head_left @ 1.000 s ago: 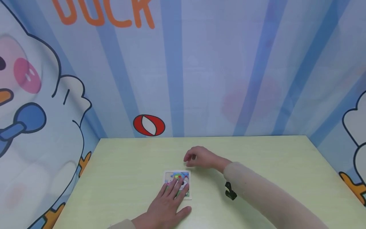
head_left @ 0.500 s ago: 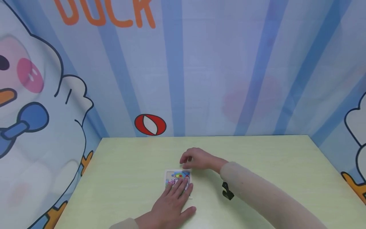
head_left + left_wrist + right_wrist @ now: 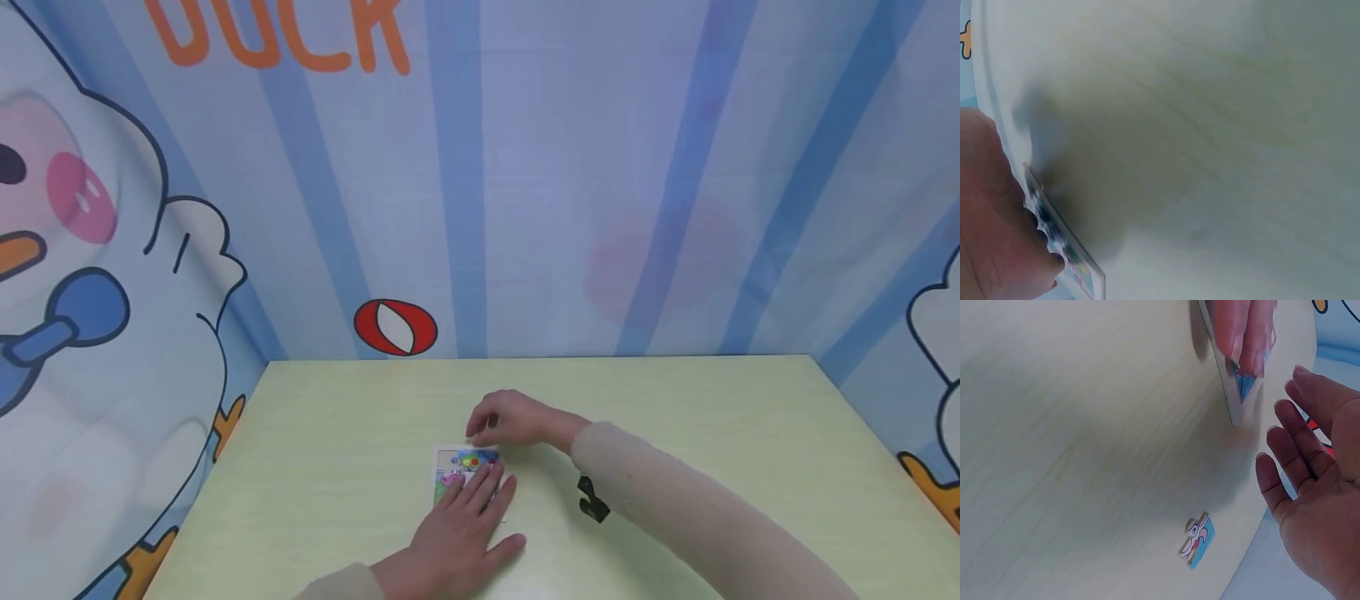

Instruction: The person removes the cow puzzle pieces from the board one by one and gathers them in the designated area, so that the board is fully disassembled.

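Observation:
A small square jigsaw puzzle [image 3: 447,463] in a white frame, with a colourful cartoon picture, lies on the pale table. My left hand [image 3: 459,533] rests on it with fingers spread, covering its lower right part. In the left wrist view, the edge of the puzzle [image 3: 1088,265] shows beside the palm. My right hand [image 3: 513,417] hovers just beyond the far edge, fingers loosely bent, holding nothing. The right wrist view shows this right hand [image 3: 1319,462] apart from the frame. One loose puzzle piece [image 3: 1197,540], blue and white, lies on the table near it; the head view hides it.
The pale wood-look table [image 3: 720,433] reaches back to a blue striped backdrop [image 3: 555,208] printed with cartoon ducks. A black clip-like thing [image 3: 593,500] hangs at the right sleeve.
My right hand has moved slightly left and nearer to the puzzle. My left hand has slid a little to the right over the puzzle, uncovering more of its left side.

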`<state>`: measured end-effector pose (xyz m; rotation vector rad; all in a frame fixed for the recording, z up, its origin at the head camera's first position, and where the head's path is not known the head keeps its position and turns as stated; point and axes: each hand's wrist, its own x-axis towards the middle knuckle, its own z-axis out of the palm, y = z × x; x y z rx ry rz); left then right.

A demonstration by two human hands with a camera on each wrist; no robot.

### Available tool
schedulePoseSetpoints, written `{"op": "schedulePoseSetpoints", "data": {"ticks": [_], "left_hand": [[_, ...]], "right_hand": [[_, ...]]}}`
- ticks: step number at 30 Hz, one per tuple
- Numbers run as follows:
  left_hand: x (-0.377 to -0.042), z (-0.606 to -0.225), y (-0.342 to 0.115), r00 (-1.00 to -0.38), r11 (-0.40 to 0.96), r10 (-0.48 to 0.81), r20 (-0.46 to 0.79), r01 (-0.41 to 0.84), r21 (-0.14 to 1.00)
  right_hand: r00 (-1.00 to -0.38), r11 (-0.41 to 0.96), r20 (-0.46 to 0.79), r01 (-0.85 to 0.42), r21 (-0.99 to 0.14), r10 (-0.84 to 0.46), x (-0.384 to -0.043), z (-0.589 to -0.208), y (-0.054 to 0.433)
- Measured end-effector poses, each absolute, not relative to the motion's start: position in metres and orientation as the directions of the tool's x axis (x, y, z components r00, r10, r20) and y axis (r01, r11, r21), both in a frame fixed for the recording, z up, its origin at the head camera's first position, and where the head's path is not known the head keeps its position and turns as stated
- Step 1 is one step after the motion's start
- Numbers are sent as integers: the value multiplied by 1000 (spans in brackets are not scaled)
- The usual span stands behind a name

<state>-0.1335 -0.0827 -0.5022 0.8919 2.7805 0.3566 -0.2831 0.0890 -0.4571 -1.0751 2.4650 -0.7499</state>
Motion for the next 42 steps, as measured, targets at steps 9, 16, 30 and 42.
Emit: {"op": "schedulePoseSetpoints", "data": {"ticks": [9,16,30,42], "left_hand": [[-131,-515,-81,-808,776,590,-11,562,287],[-131,-523,-84,-799,761,599,52,589,273],[-131,-530,-84,-786,745,615,64,605,283],[-130,-526,-86,-798,762,603,6,577,294]], "right_hand": [[-628,556,-117,-569,-606,-770,-282,-457,81],[-604,529,-93,-602,-599,-792,-281,-460,75],[-593,533,-112,-605,-591,-797,-280,-469,63],[-589,530,-111,-608,-591,-800,-276,-471,61]]}}
